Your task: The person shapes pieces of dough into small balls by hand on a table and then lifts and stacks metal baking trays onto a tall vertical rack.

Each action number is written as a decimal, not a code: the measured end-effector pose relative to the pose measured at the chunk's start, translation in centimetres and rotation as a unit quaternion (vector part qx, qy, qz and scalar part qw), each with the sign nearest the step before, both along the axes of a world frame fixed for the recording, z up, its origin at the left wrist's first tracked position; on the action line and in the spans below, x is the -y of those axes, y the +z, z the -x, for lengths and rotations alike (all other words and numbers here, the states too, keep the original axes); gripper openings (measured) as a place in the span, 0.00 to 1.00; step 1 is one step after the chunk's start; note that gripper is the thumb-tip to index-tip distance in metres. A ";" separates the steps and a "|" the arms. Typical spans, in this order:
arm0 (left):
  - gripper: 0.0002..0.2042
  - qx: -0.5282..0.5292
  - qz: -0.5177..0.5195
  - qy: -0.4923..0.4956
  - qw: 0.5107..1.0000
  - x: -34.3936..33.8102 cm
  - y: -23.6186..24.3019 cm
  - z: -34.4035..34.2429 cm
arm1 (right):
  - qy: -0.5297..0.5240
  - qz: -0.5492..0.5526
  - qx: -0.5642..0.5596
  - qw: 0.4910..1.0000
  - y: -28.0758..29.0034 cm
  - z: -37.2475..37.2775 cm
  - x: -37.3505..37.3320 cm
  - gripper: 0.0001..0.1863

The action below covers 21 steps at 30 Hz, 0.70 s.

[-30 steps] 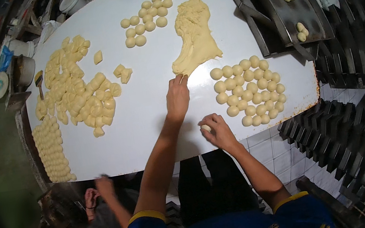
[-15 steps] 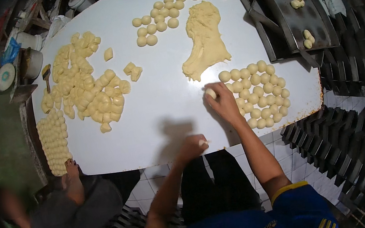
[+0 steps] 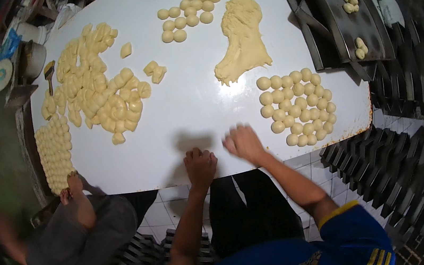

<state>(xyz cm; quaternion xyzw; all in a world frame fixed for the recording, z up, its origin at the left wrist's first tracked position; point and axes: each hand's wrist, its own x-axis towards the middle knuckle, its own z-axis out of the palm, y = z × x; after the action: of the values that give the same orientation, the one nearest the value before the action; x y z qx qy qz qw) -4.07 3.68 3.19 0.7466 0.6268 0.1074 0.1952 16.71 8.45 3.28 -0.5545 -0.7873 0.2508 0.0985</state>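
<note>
Head view: our left hand (image 3: pixel 200 165) rests curled at the edge of the white table (image 3: pixel 193 108), holding nothing we can see. Our right hand (image 3: pixel 242 142), blurred, grip unclear, hovers near the dough balls (image 3: pixel 298 106).

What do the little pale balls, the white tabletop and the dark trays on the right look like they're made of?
The balls look like soft raw dough: pale yellow, matte, slightly uneven rounds. The tabletop looks like a smooth white coated or laminate sheet with a faint sheen, its edge worn brown; the core is hidden. The trays seem to be dark metal, thin with turned-up rims.
</note>
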 end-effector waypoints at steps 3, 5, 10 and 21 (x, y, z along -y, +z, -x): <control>0.07 -0.035 -0.098 -0.005 0.995 -0.2 -1.9 -0.7 | -0.025 -0.064 -0.026 0.997 0.4 -1.2 6.9 0.07; 0.09 -0.041 -0.150 -0.006 0.988 -1.6 -2.9 -1.4 | -0.065 -0.101 0.008 0.993 -1.0 -2.1 5.9 0.10; 0.11 0.029 -0.110 0.032 0.993 -1.0 -3.3 -4.4 | -0.097 -0.089 -0.081 0.988 -0.8 3.3 1.0 0.09; 0.08 0.020 -0.130 0.045 0.990 -3.3 -2.0 -2.1 | -0.102 -0.157 -0.093 0.978 -1.7 0.5 -0.2 0.06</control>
<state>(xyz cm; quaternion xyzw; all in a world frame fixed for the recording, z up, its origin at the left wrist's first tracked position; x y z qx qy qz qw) -1.99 6.98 1.15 0.7344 0.6364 0.2115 0.1044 16.20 8.68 1.55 -0.5838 -0.7437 0.1626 0.2821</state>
